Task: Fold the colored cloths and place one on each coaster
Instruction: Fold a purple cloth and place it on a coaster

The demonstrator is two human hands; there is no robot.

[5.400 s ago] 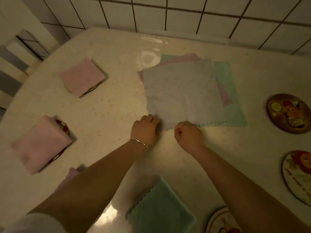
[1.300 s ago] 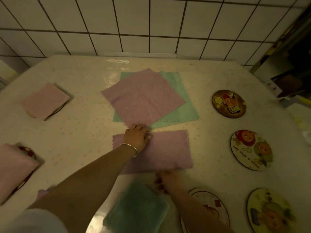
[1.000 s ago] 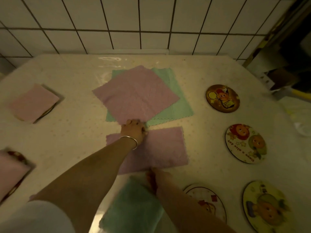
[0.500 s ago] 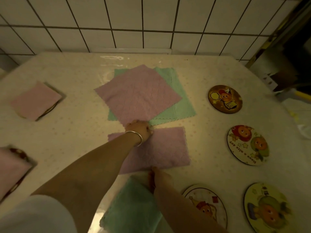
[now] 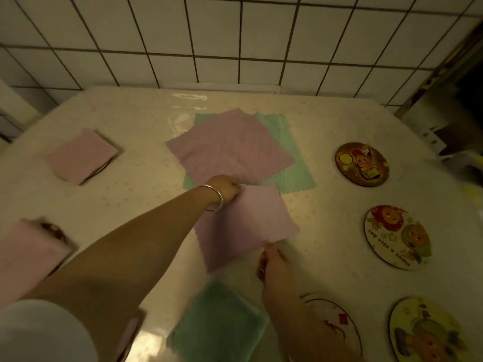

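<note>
At the centre of the table (image 5: 136, 184) lay a folded lilac cloth (image 5: 245, 226), held at two corners. The left hand (image 5: 226, 188), a bangle (image 5: 215, 197) on its wrist, was closed on the corner at 11 o'clock; the right hand (image 5: 271, 262) pinched the edge at 5 o'clock, lifting it slightly. The hands were well apart, at opposite ends of the cloth.

Just beyond, at 12 o'clock, an open lilac cloth (image 5: 230, 150) lay flat across an open green cloth (image 5: 292, 173). A folded green cloth (image 5: 217, 325) sat at 6 o'clock, near the right forearm.

At 10 o'clock a folded pink cloth (image 5: 78, 155) covered a coaster; another pink cloth (image 5: 26, 254) sat at 8 o'clock over a coaster's edge.

Bare cartoon coasters ranged along the right: one at 2 o'clock (image 5: 362, 164), one at 3 o'clock (image 5: 397, 236), one at 5 o'clock (image 5: 428, 333), and one partly hidden by the right arm (image 5: 337, 327).
</note>
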